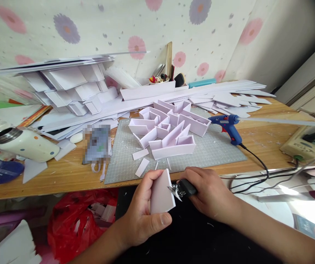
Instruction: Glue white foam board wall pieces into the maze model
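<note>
My left hand [143, 212] holds a small white foam board piece [161, 192] upright between thumb and fingers, below the table's front edge. In my right hand [208, 190] is a black-handled cutting tool [186, 187], its metal tip against the board's right edge, with a white sliver hanging there. Beyond my hands, a white foam board structure [171, 146] with several open compartments stands on the grey cutting mat [121, 167]. Two small loose strips [140, 154] lie at its front left.
A blue glue gun [230, 128] lies at the mat's right, its cord running over the table edge. Stacked white boards [66, 88] fill the back left. A bottle [26, 145] lies at left; a red bag [72, 220] sits below.
</note>
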Available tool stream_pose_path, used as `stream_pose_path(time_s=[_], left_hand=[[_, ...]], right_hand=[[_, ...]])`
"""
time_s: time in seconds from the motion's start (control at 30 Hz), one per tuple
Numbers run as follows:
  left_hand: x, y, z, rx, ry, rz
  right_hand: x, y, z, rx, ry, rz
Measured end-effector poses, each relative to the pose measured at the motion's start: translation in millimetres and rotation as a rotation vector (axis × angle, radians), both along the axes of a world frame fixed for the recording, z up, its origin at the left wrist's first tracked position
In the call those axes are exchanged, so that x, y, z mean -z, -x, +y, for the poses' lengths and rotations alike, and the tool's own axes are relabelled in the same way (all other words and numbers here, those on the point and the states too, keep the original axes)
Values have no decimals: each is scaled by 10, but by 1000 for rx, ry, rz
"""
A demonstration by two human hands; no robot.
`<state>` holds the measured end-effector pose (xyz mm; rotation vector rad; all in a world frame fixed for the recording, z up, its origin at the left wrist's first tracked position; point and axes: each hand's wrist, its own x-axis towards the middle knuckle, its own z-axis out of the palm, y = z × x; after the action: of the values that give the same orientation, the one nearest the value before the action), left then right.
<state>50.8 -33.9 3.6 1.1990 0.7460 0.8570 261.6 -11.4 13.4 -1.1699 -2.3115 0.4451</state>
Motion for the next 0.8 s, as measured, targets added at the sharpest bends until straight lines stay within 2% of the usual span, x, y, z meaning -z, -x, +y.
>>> stream_pose_path(time_s=[0.33,0.6,0.8], left_hand=[[14,28,-60,35,39,-42],[-11,40,-92,35,-17,-57],[-25,39,-88,74,8,-112]], right_hand=[[4,40,16,48,-11,-39],[18,69,11,81,3,-86],[-25,102,1,120,63,-152]])
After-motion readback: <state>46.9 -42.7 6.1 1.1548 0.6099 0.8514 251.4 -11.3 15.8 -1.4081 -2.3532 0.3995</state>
